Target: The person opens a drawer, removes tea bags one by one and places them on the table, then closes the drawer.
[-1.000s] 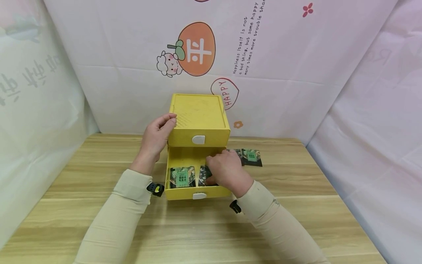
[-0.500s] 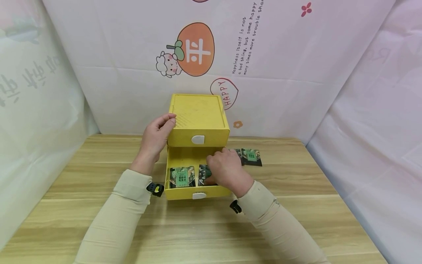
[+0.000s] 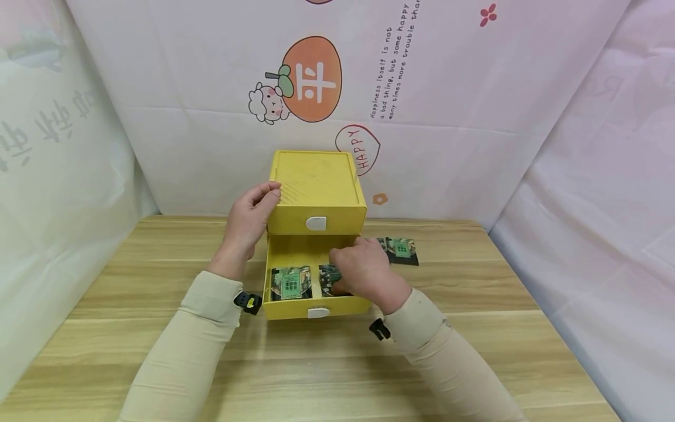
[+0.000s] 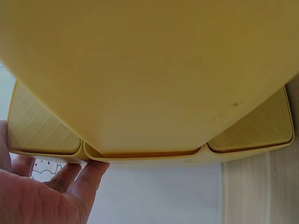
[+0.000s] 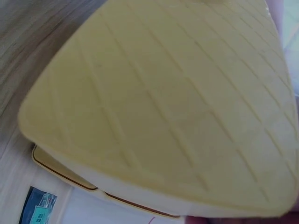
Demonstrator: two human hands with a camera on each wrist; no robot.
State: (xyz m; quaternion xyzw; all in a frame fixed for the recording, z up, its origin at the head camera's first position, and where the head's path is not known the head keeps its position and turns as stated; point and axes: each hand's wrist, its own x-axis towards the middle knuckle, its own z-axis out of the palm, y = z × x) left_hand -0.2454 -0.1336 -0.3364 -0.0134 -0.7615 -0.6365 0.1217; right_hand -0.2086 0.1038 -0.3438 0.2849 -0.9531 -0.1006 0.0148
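Note:
A yellow two-drawer box (image 3: 316,181) stands on the table, its lower drawer (image 3: 295,252) pulled out. At the box's upper left edge rests my left hand (image 3: 248,217), its fingertips right at the top; the left wrist view shows these fingers (image 4: 91,179) against the yellow side. My right hand (image 3: 364,269) reaches into the drawer, its thumb over a dark green printed packet (image 3: 327,278) and its fingertips largely hidden. Beside it, in the drawer's left half, lies another green-labelled packet (image 3: 291,283). The right wrist view is mostly filled by the drawer's quilted side (image 5: 177,107).
Right of the box, a printed packet (image 3: 402,251) lies on the wooden table (image 3: 453,293), with part of another beside it behind the right hand. A white knob (image 3: 318,313) sits on the lower drawer's front. A printed white cloth (image 3: 448,158) hangs behind.
The right hand's thumb has shifted slightly to the right over the packet, uncovering more of it, and that packet has turned a little. The left hand keeps its place on the box.

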